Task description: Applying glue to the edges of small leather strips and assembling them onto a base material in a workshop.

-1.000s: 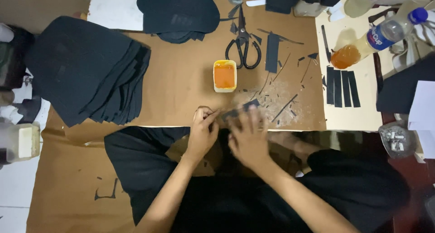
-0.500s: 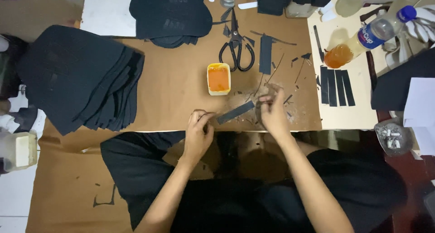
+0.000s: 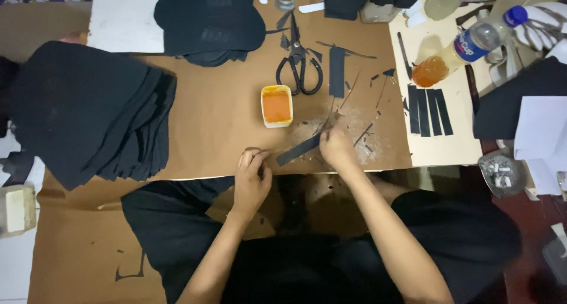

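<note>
Right hand (image 3: 335, 149): fingers pinched one end of black strip (image 3: 298, 150) | strip lay flat on counter (image 3: 218, 115), below orange glue tub (image 3: 276, 105) | left hand (image 3: 253, 175): fingers curled shut, beside strip's other end

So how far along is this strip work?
Done, it seems: four cut black strips lie together on the pale board. In hand: the right hand holds one black strip near the orange glue tub; the left hand rests beside it. Left: a big stack of black sheets.

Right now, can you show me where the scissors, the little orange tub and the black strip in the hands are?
scissors (image 3: 300, 67), head view, on the pivot.
orange tub (image 3: 276, 106), head view, on the orange inside.
black strip (image 3: 298, 150), head view, on its middle.
</note>
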